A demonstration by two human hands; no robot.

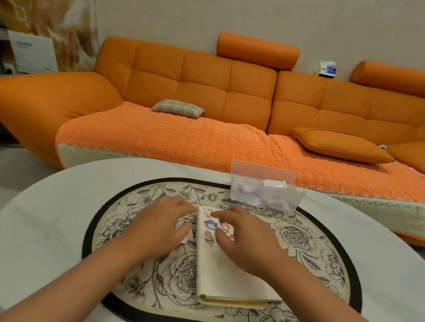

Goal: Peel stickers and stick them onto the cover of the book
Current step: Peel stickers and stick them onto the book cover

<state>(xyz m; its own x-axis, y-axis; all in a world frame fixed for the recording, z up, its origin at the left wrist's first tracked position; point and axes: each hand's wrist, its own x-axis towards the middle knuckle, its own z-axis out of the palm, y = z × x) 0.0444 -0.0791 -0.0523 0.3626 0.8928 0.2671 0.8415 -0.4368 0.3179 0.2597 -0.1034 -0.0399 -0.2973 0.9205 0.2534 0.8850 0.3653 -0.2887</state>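
Head view looks down on a white round bench [42, 221] with an oval flowered mat [314, 253] edged in black. A cream book [230, 280] lies closed on the mat, its spine towards the left and its yellow edge facing the person. Several cartoon stickers [211, 225] sit on the far part of its cover. The right hand [245, 237] rests flat on the cover, fingers straight and spread, fingertips by the stickers, gripping nothing. The left hand [163, 223] lies just left of the book with relaxed, outstretched fingers over a white sheet [184, 239], most of which is hidden beneath it; its fingertips reach the book's left edge. A clear plastic box [263, 192] with its lid up stands at the mat's far rim, holding small pale pieces. Beyond the bench stretches an orange sofa [201, 86] with a plaid cushion [177, 108].
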